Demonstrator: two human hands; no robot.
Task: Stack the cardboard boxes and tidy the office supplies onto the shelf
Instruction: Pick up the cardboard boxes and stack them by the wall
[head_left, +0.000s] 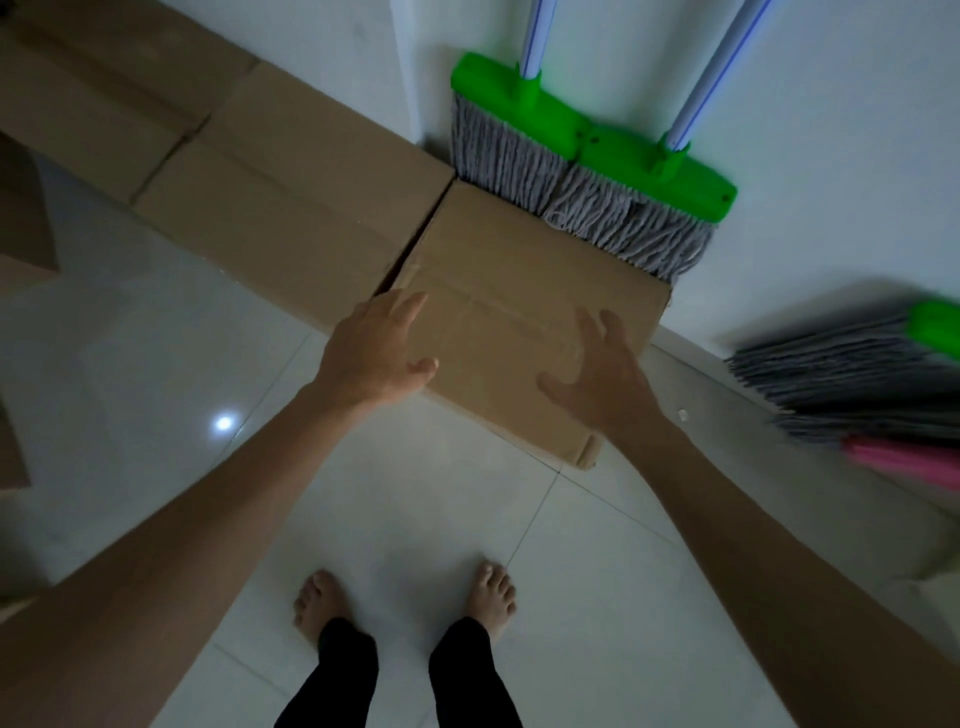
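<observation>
Fingers spread wide on both sides: your left hand (376, 353) lies over the near left corner of the cardboard box (519, 317), your right hand (605, 374) over its near right edge, neither gripping. The box sits sealed on the tiled floor (156, 364), touching a larger box (291, 208) on its left, with two green mops (587, 182) leaning on the wall behind it.

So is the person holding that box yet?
Not yet. Both hands, left hand and right hand, are open over the cardboard box, gripping nothing.
</observation>
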